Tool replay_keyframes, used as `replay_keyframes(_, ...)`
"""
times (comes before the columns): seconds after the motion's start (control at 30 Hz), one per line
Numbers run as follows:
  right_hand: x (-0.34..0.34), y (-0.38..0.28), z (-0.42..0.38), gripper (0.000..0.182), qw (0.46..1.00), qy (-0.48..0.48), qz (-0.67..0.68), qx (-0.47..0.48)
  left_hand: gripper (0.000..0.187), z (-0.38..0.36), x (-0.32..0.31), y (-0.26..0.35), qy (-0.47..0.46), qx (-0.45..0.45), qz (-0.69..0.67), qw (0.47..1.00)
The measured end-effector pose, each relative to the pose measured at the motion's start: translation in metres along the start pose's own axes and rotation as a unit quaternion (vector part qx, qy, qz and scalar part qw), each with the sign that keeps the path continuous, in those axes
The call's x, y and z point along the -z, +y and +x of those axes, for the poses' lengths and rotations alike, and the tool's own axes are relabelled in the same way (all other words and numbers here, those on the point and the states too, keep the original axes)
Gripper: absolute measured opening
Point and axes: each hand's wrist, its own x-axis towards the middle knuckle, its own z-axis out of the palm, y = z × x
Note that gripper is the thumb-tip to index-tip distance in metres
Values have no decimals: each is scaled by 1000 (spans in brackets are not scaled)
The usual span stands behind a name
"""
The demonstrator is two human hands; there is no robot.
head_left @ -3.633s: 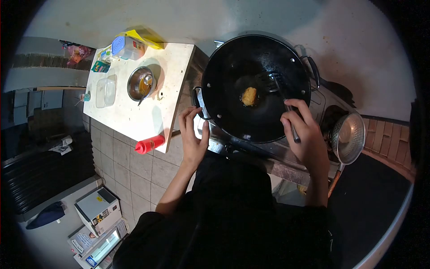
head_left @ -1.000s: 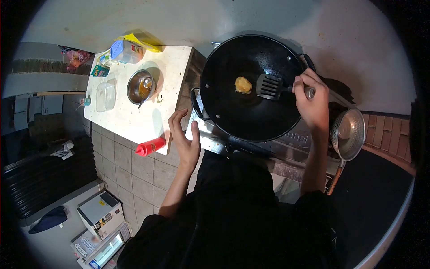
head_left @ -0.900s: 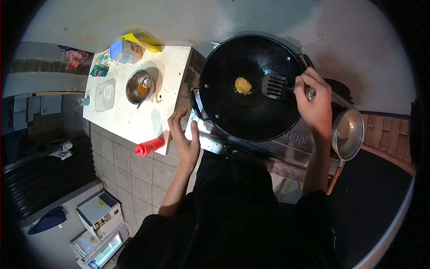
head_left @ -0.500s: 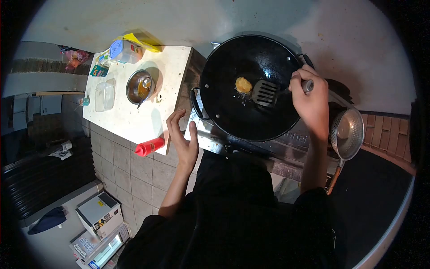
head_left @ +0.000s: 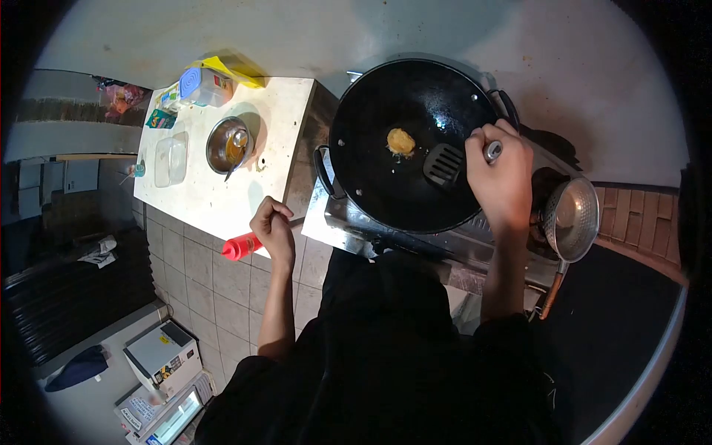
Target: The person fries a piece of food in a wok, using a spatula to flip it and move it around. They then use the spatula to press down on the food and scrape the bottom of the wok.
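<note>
My right hand (head_left: 500,174) is wrapped round the handle of a black slotted spatula (head_left: 443,166), whose blade is inside the large black wok (head_left: 386,200). A golden-brown piece of food (head_left: 401,142) lies in the wok, left of the blade and apart from it. My left hand (head_left: 274,226) has its fingers curled in, beside the front corner of the white table (head_left: 200,189). Close to it, a red squeeze bottle (head_left: 241,246) lies at the table's edge; whether they touch is unclear. Nothing shows in that hand.
On the white table are a metal bowl (head_left: 217,146) with yellowish contents and a spoon, a clear container (head_left: 170,159) and a blue-lidded tub (head_left: 205,87). A dimpled metal pan (head_left: 577,219) with a brown handle stands right of the wok on the stove.
My left hand has moved left and down towards the bottle, and its fingers have curled in. My right hand has shifted slightly left, and the spatula blade has moved a little away from the food.
</note>
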Motion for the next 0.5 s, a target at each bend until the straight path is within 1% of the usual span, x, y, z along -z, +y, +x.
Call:
replay_keyframes(0.07,1,-4,-6,25,999,-23,6,-44,19,5,6,0,-6,-22,30,999)
replay_keyframes(0.13,4,-10,-15,27,998,-22,12,-57,19,8,6,0,-8,-40,17,999)
replay_keyframes(0.2,8,-13,-20,29,997,-16,16,-68,19,14,7,0,-21,-56,46,997)
replay_keyframes(0.27,10,-10,-27,31,990,-24,85,-108,20,27,8,2,-93,-196,159,963)
replay_keyframes(0.3,10,-11,-31,31,991,-17,82,-109,23,36,7,2,-130,-251,196,939)
replay_keyframes(0.33,11,-14,-34,30,990,-7,78,-114,23,47,2,-7,-146,-299,180,926)
replay_keyframes(0.4,10,-21,-41,30,990,8,73,-118,23,67,-3,-20,-158,-305,176,923)
replay_keyframes(0.43,9,-25,-45,30,983,19,106,-150,23,79,-8,-36,-158,-308,173,922)
replay_keyframes(0.47,8,-28,-50,29,973,27,140,-180,22,90,-12,-60,-152,-278,162,935)
replay_keyframes(0.5,5,-25,-55,28,973,34,131,-189,21,97,-13,-78,-144,-248,152,946)
